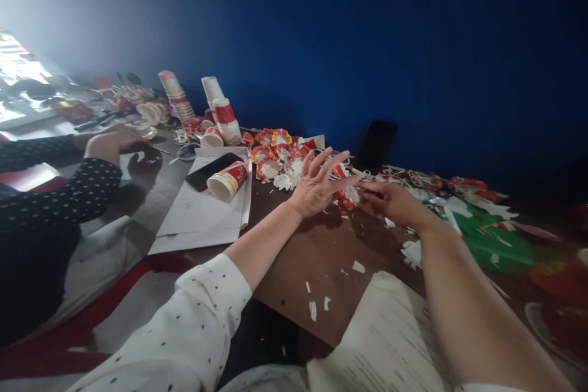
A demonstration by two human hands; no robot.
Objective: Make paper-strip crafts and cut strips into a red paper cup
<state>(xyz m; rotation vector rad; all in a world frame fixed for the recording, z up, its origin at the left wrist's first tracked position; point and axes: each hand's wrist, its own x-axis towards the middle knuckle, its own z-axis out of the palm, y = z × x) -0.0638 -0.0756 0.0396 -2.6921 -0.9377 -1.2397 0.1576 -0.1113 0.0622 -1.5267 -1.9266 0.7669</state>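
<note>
My left hand (316,188) is raised over the brown table with its fingers spread, and nothing shows in it. Behind it and under its fingers lies a heap of cut red, orange and white paper pieces (278,156). Just to the right, my right hand (390,201) has its fingers bent together in a pinch near the left thumb tip. Whatever those fingers hold, if anything, is too small to make out. Below the right wrist lies a white jagged paper cutout (412,253).
A paper cup (227,180) and a phone (209,173) lie on white sheets (197,214). Cup stacks (225,122) stand by the blue wall. A dark phone (377,144) leans at the back. Green material (496,239) lies right. A co-worker's hands (113,139) are at left.
</note>
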